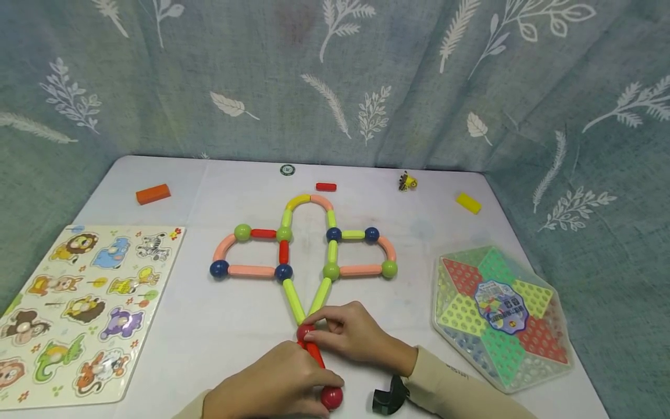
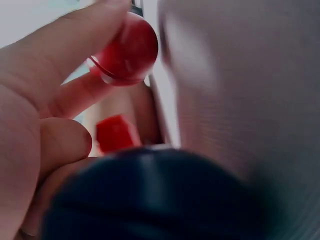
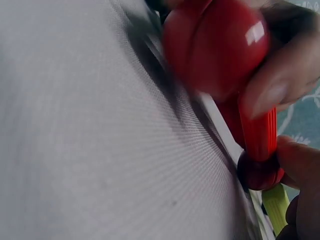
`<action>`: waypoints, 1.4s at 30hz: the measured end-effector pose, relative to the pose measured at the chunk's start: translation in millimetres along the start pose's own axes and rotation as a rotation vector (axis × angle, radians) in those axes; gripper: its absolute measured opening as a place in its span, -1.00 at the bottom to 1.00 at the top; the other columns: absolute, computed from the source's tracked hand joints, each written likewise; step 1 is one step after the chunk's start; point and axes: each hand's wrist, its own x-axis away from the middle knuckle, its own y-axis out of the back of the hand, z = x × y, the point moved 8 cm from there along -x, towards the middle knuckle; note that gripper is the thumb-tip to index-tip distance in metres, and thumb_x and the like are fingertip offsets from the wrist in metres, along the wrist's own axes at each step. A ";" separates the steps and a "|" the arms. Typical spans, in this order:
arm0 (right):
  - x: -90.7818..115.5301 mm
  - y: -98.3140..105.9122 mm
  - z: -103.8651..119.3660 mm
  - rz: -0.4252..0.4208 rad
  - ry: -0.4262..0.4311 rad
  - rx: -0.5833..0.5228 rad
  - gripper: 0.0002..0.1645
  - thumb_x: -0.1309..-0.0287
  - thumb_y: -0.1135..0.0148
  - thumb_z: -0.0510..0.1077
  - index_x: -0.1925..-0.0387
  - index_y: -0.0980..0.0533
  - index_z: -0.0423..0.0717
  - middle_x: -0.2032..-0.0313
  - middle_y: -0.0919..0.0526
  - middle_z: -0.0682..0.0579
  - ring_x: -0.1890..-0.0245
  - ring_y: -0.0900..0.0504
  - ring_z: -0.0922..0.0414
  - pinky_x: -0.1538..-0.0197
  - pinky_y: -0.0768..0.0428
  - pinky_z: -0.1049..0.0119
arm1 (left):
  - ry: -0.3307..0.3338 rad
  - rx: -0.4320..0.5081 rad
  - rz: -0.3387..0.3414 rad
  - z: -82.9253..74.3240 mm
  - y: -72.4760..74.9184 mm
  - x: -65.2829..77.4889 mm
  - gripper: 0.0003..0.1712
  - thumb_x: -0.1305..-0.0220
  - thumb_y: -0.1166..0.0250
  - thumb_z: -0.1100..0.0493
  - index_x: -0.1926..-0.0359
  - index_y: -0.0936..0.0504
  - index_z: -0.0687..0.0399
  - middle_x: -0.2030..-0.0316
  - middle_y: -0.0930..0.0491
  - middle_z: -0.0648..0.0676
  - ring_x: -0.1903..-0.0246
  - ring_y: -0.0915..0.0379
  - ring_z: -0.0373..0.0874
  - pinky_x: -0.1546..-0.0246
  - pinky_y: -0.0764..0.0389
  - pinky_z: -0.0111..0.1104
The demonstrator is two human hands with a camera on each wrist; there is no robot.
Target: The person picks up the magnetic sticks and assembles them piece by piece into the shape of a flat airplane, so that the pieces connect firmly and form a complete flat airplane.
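A figure of magnetic rods and balls lies flat on the white table. At its lower tip is a red ball (image 1: 305,333), where two yellow-green rods (image 1: 294,301) meet; my right hand (image 1: 361,337) pinches this ball between thumb and forefinger. From it a red rod (image 1: 314,353) runs toward me. My left hand (image 1: 272,378) pinches another red ball (image 1: 332,397) near that rod's lower end. In the left wrist view this red ball (image 2: 131,50) sits between thumb and finger, and a red rod end (image 2: 116,134) shows behind. Whether ball and rod touch is hidden.
An animal puzzle board (image 1: 94,314) lies at left, a hexagonal checkers box (image 1: 502,320) at right. Along the back are an orange block (image 1: 153,194), a round token (image 1: 287,169), a red rod (image 1: 326,187), a small yellow toy (image 1: 407,181) and a yellow block (image 1: 468,203).
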 end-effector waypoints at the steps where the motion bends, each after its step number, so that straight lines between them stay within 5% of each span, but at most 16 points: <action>1: 0.2 -0.2 0.2 0.000 0.001 -0.002 -0.77 -0.11 -0.30 0.07 0.15 -0.60 0.29 0.75 -0.22 0.34 0.74 -0.16 0.43 0.68 -0.09 0.51 | 0.005 0.001 0.003 1.1 -1.1 0.2 -0.87 -0.12 -0.34 -0.07 0.30 -0.60 -0.30 0.55 -0.41 -0.46 0.55 -0.20 -0.70 0.46 -0.27 -0.73; 10: 0.1 -0.1 1.0 -0.001 -0.006 -0.011 -0.77 -0.11 -0.30 0.07 0.14 -0.60 0.29 0.76 -0.23 0.33 0.75 -0.17 0.43 0.69 -0.10 0.50 | 0.036 -0.161 -0.052 7.5 11.1 3.4 -0.80 0.07 -0.43 -0.07 0.45 -0.55 -0.27 0.67 -0.29 -0.39 0.68 -0.06 -0.54 0.64 -0.13 -0.64; 16: -0.9 2.2 2.7 -0.008 -0.001 0.002 -0.77 -0.09 -0.31 0.07 0.16 -0.60 0.30 0.76 -0.21 0.34 0.75 -0.15 0.43 0.69 -0.09 0.51 | 0.034 -0.098 -0.015 7.7 11.6 2.1 -0.76 0.02 -0.41 -0.10 0.31 -0.59 -0.28 0.61 -0.36 -0.41 0.64 -0.10 -0.57 0.58 -0.17 -0.67; 34: -0.2 -1.8 -1.7 -0.002 -0.003 0.001 -0.77 -0.10 -0.30 0.09 0.16 -0.59 0.31 0.76 -0.20 0.35 0.76 -0.15 0.43 0.68 -0.07 0.51 | 0.017 -0.124 0.000 3.0 17.4 7.2 -0.79 0.09 -0.42 -0.01 0.44 -0.52 -0.31 0.68 -0.19 -0.40 0.69 -0.03 -0.54 0.66 -0.10 -0.63; 42: 0.3 -1.5 -2.6 0.010 -0.018 -0.008 -0.77 -0.10 -0.30 0.09 0.15 -0.59 0.33 0.77 -0.20 0.34 0.76 -0.15 0.41 0.69 -0.08 0.49 | 0.052 0.000 -0.002 7.3 22.6 8.5 -0.81 -0.10 -0.33 -0.10 0.25 -0.61 -0.27 0.61 -0.38 -0.40 0.63 -0.13 -0.63 0.56 -0.22 -0.72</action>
